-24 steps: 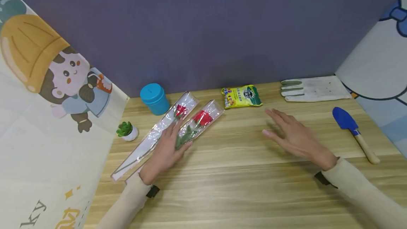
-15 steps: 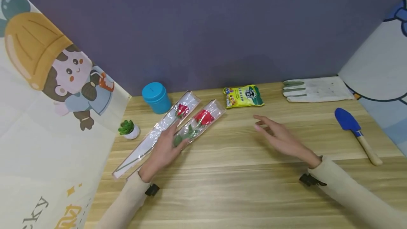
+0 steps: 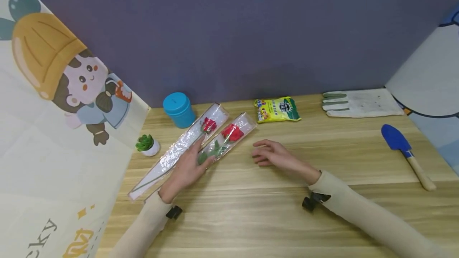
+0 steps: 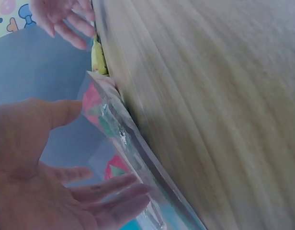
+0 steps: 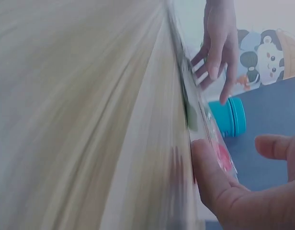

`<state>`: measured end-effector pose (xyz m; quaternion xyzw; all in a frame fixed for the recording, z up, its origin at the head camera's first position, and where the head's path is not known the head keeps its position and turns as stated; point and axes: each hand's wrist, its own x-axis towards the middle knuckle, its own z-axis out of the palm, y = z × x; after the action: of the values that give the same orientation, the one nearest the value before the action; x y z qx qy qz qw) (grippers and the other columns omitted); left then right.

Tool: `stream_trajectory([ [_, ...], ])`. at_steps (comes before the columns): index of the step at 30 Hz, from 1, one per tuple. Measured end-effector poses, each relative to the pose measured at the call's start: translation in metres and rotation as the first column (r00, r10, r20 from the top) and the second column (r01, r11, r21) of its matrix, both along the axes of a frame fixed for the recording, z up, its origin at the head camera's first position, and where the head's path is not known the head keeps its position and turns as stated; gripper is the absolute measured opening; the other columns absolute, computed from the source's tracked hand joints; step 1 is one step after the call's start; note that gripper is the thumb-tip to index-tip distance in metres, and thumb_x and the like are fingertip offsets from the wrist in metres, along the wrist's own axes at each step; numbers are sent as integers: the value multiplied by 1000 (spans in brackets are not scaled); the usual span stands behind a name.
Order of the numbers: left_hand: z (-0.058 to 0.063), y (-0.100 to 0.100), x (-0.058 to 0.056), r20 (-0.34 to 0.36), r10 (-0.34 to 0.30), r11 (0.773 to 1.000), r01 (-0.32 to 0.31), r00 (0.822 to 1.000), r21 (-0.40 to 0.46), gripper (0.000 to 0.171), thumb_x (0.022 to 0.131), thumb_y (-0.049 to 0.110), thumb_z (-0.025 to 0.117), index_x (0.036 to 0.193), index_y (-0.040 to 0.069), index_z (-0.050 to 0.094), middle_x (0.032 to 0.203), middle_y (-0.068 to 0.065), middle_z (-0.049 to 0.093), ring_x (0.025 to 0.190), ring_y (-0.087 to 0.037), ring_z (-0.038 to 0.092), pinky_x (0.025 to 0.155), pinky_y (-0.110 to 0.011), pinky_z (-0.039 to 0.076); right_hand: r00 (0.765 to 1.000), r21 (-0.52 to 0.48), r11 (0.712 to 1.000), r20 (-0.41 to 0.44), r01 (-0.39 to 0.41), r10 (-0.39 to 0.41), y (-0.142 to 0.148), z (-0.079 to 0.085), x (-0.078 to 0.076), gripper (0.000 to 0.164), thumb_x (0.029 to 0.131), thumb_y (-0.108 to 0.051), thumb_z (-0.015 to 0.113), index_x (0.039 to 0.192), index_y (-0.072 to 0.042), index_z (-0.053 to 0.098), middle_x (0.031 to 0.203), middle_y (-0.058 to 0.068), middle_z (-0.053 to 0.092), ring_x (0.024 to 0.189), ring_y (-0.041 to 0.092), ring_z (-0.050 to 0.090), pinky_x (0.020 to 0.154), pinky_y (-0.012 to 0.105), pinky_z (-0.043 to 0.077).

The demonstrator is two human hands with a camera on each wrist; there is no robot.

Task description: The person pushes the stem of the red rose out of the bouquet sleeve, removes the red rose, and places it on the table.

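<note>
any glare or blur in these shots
Head view: bright glints on the leftmost clear wrapper; left wrist view: hazy and washed out, tabletop grain soft; right wrist view: tabletop grain streaky and blurred, dark smudges beside the right hand.

Blue-grey wall [image 3: 229, 31] behind a wood-grained tabletop [image 3: 244, 218]

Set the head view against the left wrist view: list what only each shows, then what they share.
Only the head view: the blue-bladed garden trowel, the white-potted succulent and the orange-hatted cartoon figure.

Only the left wrist view: the palm of the left hand and a pink patch of wall print.

Both: the two hands, including the right hand, two clear-wrapped red roses, the yellow packet and the wood-grain tabletop.
</note>
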<state>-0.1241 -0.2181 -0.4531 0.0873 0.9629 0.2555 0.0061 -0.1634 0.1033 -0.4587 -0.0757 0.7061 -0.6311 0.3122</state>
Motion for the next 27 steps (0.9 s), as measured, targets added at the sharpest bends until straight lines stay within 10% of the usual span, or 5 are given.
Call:
stream_trajectory([
  [12, -1, 1, 0, 7, -12, 1000, 12, 1000, 0, 82, 99, 42, 70, 164, 11, 30, 138, -25, 67, 130, -47, 61, 115, -61, 47, 982, -135, 990, 190, 39, -13, -44, -12, -11, 49, 111, -21, 47, 150, 9, 43, 145, 30, 59, 132, 36, 64, 109, 38, 56],
  [27, -2, 2, 1, 35, 1, 1000, -1, 999, -24, 78, 88, 32, 85, 151, 2, 50, 137, -22, 67, 131, -43, 59, 114, -57, 48, 953, -149, 978, 286, 146, -98, -69, -18, -20, 41, 108, -16, 54, 140, 9, 53, 135, 29, 66, 105, 24, 77, 96, 32, 63],
])
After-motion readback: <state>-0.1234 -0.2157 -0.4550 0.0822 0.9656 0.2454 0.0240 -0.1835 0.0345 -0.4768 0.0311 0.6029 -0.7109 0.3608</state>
